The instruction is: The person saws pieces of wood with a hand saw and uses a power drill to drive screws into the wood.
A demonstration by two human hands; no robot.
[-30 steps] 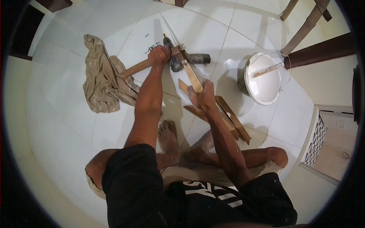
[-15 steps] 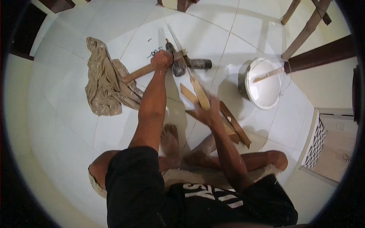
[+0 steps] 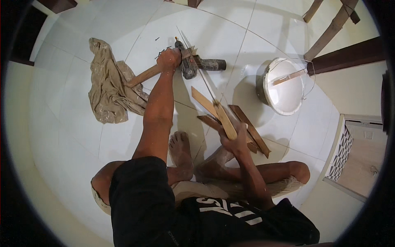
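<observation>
My left hand (image 3: pixel 168 59) is closed round a wooden strip (image 3: pixel 144 77), pressing it down near its far end. In my right hand (image 3: pixel 235 142) is the wooden handle of a handsaw (image 3: pixel 225 119). The saw's long thin blade slants away to the far left, crossing the strip just right of my left fist; whether its teeth are in the wood is too small to tell. Directly under the strip's end lies a dark cordless drill (image 3: pixel 190 68), its grip pointing right. The strip's near end rests on a crumpled brown cloth (image 3: pixel 107 88).
Several wood offcuts (image 3: pixel 250 128) lie beside my right hand. Small dark screws (image 3: pixel 157 39) are scattered beyond my left hand. At the right stands a white-lined bucket (image 3: pixel 286 96) with a stick in it, near a dark wooden post (image 3: pixel 345 57). My bare foot (image 3: pixel 180 148) is close below.
My right hand has drawn the saw back toward my body, so more blade shows on the near side of the strip. My left hand still holds the strip down.
</observation>
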